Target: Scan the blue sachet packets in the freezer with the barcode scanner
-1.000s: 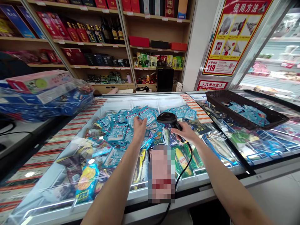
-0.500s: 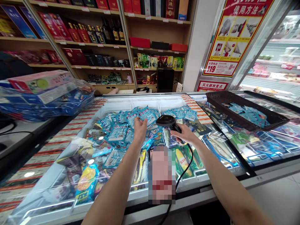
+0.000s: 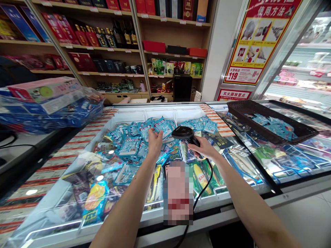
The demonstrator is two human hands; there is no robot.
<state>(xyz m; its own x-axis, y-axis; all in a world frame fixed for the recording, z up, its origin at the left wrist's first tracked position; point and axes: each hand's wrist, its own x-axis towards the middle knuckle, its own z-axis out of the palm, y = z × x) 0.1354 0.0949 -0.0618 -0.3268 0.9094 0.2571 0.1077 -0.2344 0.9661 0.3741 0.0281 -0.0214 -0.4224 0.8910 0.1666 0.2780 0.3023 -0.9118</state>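
Observation:
My left hand [image 3: 155,139] is closed on a small blue snack packet [image 3: 163,126], pinched at its lower left corner. In my right hand [image 3: 203,147] is a black barcode scanner [image 3: 183,132], gripped by its handle. The scanner's head points left, close beside the packet. Its black cord [image 3: 207,186] hangs down in a curve past the freezer's front edge. Many more blue packets [image 3: 130,146] lie in a loose heap on the freezer's glass top around my left hand. Below my hands a pixelated phone-shaped object [image 3: 178,193] lies on the glass.
Under the glass of the chest freezer [image 3: 62,203] are ice creams in wrappers. A dark brown basket [image 3: 274,129] with some blue packets stands at the right. Plastic-wrapped boxes [image 3: 49,100] are stacked on the left. Shelves [image 3: 103,48] with bottles and boxes line the back.
Almost nothing differs. The packet in my left hand and the scanner have shifted very slightly.

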